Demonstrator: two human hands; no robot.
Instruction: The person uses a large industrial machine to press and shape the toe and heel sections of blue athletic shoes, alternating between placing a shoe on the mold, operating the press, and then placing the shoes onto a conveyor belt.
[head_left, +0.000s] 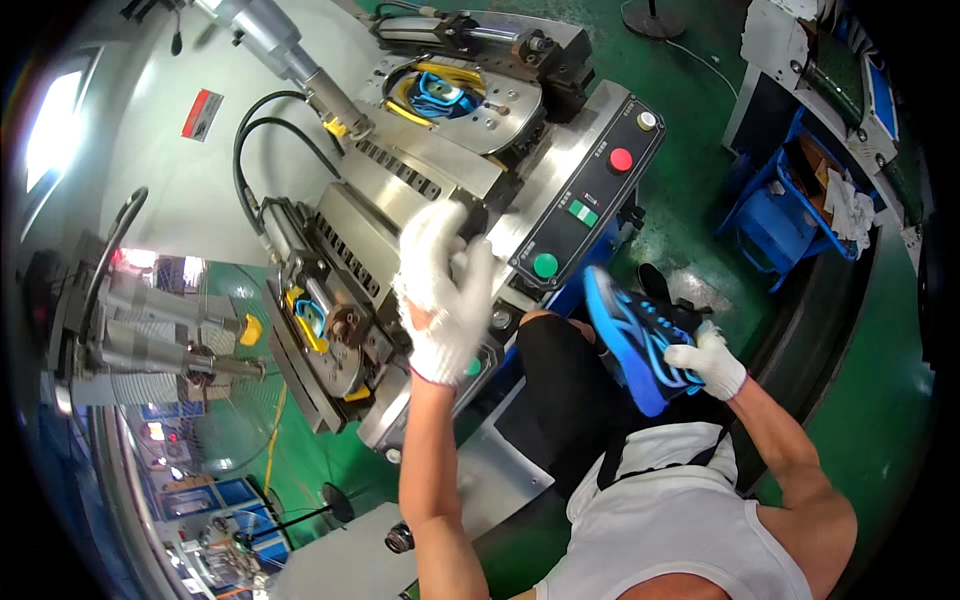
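Observation:
My right hand [710, 360], in a white knit glove, grips a blue and black sneaker [645, 340] by its heel and collar, sole facing left, above my lap. My left hand [445, 285], also gloved, hovers before the metal press [420, 180], its thumb and fingers apart and nothing seen between them. A blue-laced shoe part [440, 92] sits between yellow pads in the press's far station. Another blue piece [312, 316] shows in the station at the left, also beside yellow pads. The control panel [590, 195] lies to the right of my left hand.
A red button [620, 160] and a green button [545, 265] stand out from the panel. On the right, a blue rack [775, 215] holds cardboard and crumpled paper beside conveyor-like equipment [850, 80]. A large caged fan [205, 400] stands at the left. Metal cylinders [285, 50] hang above the press.

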